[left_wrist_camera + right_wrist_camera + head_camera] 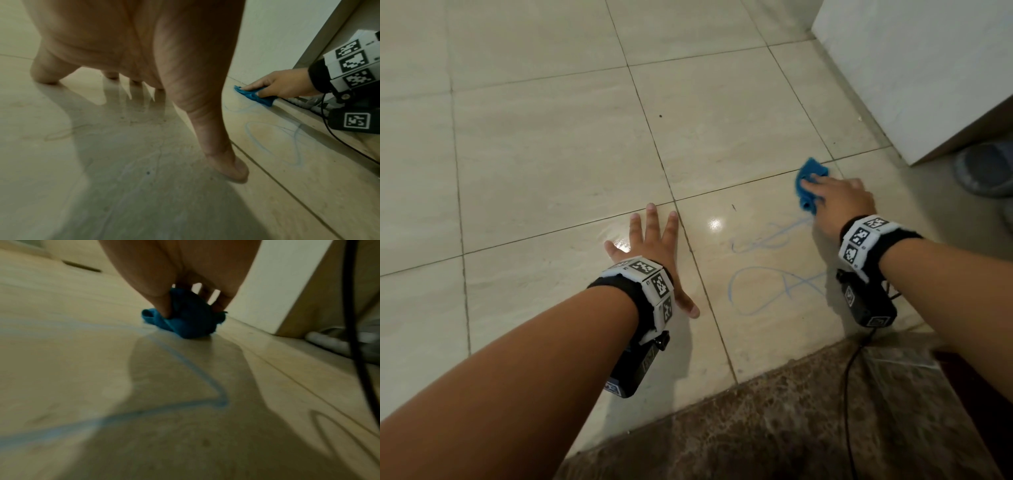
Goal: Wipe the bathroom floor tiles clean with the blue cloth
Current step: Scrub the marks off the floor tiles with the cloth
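A crumpled blue cloth [810,181] lies on the beige floor tiles [551,137] at the right. My right hand [835,202] grips the blue cloth [255,96] and presses it onto the floor; its fingers curl over the cloth [189,321]. Blue scribbled lines [767,274] mark the tile just nearer than the cloth, and one such blue line [185,366] runs up to the cloth in the right wrist view. My left hand [654,246] lies flat on the tile with its fingers spread; in the left wrist view the left hand [144,56] holds nothing.
A white cabinet [928,68] stands at the back right, close behind the cloth. A grey slipper [986,168] lies beside its base. A dark speckled stone strip [808,411] borders the tiles near me, and a black cable [852,377] trails across it.
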The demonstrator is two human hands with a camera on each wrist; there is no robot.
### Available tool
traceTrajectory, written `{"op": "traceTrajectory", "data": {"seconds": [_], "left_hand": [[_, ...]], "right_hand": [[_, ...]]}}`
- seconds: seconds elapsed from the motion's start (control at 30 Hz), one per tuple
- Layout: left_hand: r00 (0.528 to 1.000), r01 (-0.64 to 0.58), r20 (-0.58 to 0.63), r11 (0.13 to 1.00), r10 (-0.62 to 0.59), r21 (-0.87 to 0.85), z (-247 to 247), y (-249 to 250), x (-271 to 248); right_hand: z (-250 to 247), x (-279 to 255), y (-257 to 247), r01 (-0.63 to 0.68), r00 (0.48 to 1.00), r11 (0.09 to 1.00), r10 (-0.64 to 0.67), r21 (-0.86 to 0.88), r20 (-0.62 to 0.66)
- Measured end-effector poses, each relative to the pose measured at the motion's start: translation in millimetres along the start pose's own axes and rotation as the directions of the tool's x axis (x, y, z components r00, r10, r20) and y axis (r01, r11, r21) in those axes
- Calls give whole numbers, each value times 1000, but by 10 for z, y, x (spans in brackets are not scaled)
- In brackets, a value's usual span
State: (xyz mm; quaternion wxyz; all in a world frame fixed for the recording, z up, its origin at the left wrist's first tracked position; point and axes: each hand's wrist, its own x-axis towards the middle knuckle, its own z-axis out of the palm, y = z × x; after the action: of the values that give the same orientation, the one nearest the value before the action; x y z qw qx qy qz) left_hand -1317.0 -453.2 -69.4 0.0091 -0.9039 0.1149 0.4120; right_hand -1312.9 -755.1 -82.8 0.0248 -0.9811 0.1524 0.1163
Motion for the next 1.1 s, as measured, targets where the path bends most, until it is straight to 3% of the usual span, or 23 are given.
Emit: {"op": "traceTrajectory", "data": {"seconds": [0.07, 0.13, 0.3, 0.4, 0.47, 0.53, 0.63, 0.67, 0.77, 0.8, 0.83, 0.87, 0.93, 0.97, 1.0, 1.03, 1.1], "left_hand": [[1000, 0, -1, 1000, 0, 4, 4, -6, -2], [1000, 0, -1, 1000, 0, 4, 8, -7, -1], [1000, 1, -7, 1000, -1, 4, 9, -7, 15], [1000, 0, -6, 1000, 0, 6, 15, -9, 20], [1000, 0, -3, 1000, 0, 3, 13, -16, 19], [1000, 2, 0, 1000, -2, 2, 11, -18, 11], [1000, -3, -8, 1000, 4, 14, 10, -6, -5], [1000, -8, -9, 1000, 8, 13, 14, -12, -14], [999, -33, -12, 999, 33, 1, 41, -49, -39], [999, -43, -19, 999, 43, 3, 55, -60, -42], [998, -50, -28, 999, 50, 9, 64, -70, -38], [998, -52, -39, 999, 53, 14, 74, -80, -34], [997, -49, -55, 999, 50, 17, 76, -77, -24], [997, -48, -54, 999, 49, 16, 71, -76, -23], [998, -47, -52, 999, 48, 14, 70, -75, -21], [998, -47, -50, 999, 47, 13, 70, -75, -24], [997, -48, -53, 999, 48, 16, 69, -80, -24]], "right_hand": [[-53, 21, 74, -283, 958, 959, 281, 26, 57], [-30, 6, -24, -358, 931, 934, 356, 11, 75], [18, -70, 53, -95, 995, 995, 95, 0, -7], [-90, -81, 145, -279, 955, 960, 279, -13, 101], [-94, -119, -8, -267, 955, 961, 274, -74, 111], [-10, -229, -193, -85, 996, 996, 86, -32, 33], [121, -333, -179, 149, 989, 989, -149, 6, -19], [130, -276, -114, 143, 990, 990, -143, 9, 14], [33, -91, -45, -163, 976, 986, 155, 40, 153], [33, -77, -123, -206, 968, 976, 193, 68, 163], [47, -124, -276, -139, 982, 987, 128, 74, 141], [70, -202, -460, 18, 995, 997, -25, 72, 95], [128, -416, -770, 374, 926, 926, -376, 58, 38], [141, -442, -829, 463, 885, 884, -465, 67, 27], [151, -368, -821, 479, 875, 875, -483, 73, 32], [144, -256, -780, 410, 909, 909, -414, 71, 51], [93, -32, -643, 147, 985, 984, -155, 99, 78]]}}
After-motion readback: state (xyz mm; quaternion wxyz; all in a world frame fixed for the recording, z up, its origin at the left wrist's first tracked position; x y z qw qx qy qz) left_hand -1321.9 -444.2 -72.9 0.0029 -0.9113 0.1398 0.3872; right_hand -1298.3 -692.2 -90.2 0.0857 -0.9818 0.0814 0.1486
